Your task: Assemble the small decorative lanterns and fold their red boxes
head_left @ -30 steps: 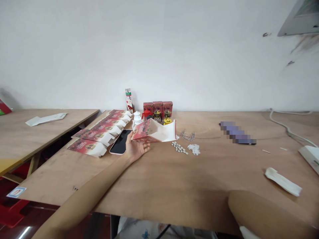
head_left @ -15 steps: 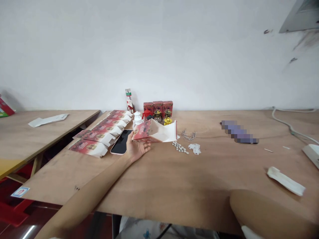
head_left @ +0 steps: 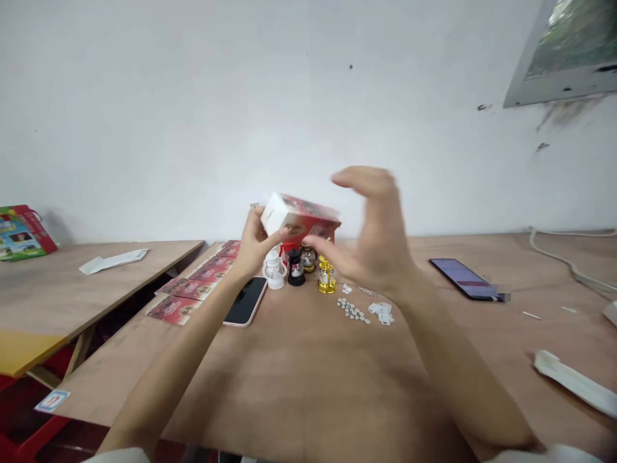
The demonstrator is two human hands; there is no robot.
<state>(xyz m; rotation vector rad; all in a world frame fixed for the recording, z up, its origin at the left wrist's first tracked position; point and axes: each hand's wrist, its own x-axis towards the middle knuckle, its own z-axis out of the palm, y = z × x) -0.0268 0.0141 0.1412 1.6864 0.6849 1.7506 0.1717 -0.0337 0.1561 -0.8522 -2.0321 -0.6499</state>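
Observation:
My left hand (head_left: 253,247) grips a red and white cardboard box (head_left: 303,218), holding it tilted in the air above the table. Blurred by motion, my right hand (head_left: 373,238) is raised at the box's right side, thumb and fingers spread wide apart. Whether its thumb touches the box I cannot tell. Under the box stand small lanterns: a white lantern (head_left: 274,270), a black lantern (head_left: 295,269), a gold lantern (head_left: 326,278), and a darker one and a red one partly hidden.
Several flat red boxes (head_left: 180,308) lie at left, beside a phone (head_left: 247,302). Button cells (head_left: 353,310) and small white pieces (head_left: 382,313) lie right of centre. Another phone (head_left: 460,278), a white strip (head_left: 573,386) and a cable (head_left: 554,251) are further right.
My left hand has lifted the box and turned it; its open flaps no longer show. My right hand has come up from the lower right to beside the box. The view has shifted slightly.

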